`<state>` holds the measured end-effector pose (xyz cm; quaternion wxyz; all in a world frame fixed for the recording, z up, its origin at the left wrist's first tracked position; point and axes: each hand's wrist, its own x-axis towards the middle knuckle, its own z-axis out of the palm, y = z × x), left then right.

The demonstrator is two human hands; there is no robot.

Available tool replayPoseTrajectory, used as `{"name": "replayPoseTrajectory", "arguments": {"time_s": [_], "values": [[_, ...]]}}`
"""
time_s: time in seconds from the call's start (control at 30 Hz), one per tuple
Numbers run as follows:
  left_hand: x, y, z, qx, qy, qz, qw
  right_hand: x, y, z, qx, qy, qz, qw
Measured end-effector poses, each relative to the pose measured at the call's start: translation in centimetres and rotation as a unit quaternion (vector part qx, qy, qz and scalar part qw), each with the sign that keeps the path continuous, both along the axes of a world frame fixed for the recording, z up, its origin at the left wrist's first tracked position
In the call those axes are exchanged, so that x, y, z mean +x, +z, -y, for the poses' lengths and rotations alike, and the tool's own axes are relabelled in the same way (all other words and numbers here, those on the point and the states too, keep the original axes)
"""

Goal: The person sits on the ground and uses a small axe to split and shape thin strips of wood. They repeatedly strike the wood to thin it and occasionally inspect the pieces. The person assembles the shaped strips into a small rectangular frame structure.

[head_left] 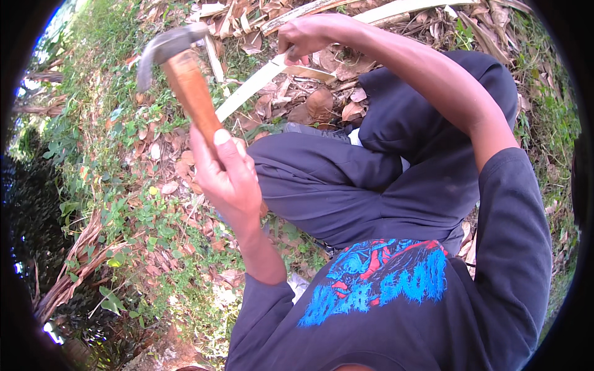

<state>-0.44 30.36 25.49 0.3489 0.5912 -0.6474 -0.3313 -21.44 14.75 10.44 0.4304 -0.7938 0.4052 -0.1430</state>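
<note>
A hammer (179, 62) with a reddish wooden handle and a dull grey metal head was held raised in the left hand (226, 176), above ground strewn with dry leaves (318, 105) and green weeds (142, 216). The left fingers (230, 151) were wrapped tight around the lower end of the handle, the thumb laid along the wood and pointing toward the head. The head was blurred, so its exact shape could not be told.

A long pale strip (260, 80), apparently split bamboo or a palm rib, was lying slantwise across the leaf litter ahead of the dark trousers (346, 179). It was gripped near its middle by the right hand (306, 37), the fingers curled closed around it; the fingertips themselves were hidden beneath the strip.

The hammer was judged top-heavy, its weight gathered in the head, and best held low on the handle, as it was. The wood looked smooth and possibly slippery. The strip was judged light, stiff yet springy, and likely sharp or splintery along its edges, so a hold across its flat faces was thought safest.
</note>
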Motion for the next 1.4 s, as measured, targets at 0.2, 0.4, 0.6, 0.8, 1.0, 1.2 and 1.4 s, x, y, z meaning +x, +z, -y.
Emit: {"name": "replayPoseTrajectory", "arguments": {"time_s": [0.2,0.4,0.6,0.8,1.0,1.2,1.4], "values": [[2.4,-3.4,-0.4,0.045,-0.014,0.2,0.979,0.6,1.0,0.2,-0.005,0.021,-0.027,0.999],[0.6,0.3,-0.3,-0.041,0.004,0.005,0.999,0.2,1.2,-0.6,-0.001,-0.002,-0.049,0.999],[1.3,-0.9,-0.5,0.099,0.029,0.041,0.994,0.2,1.5,-0.3,-0.063,0.028,-0.096,0.993],[1.7,-3.6,-0.8,0.011,-0.024,0.169,0.985,0.2,0.1,-0.4,-0.08,0.017,-0.037,0.996],[0.7,1.1,0.2,0.002,0.035,-0.014,0.999,-0.1,0.6,-0.6,-0.069,-0.001,-0.04,0.997],[1.4,-2.6,-0.1,0.101,-0.012,0.204,0.974,0.3,0.1,-0.8,-0.117,0.006,-0.041,0.992],[1.1,-0.8,-0.7,-0.036,0.009,-0.049,0.998,-0.1,-0.1,-0.1,-0.089,0.012,-0.053,0.995]]}}
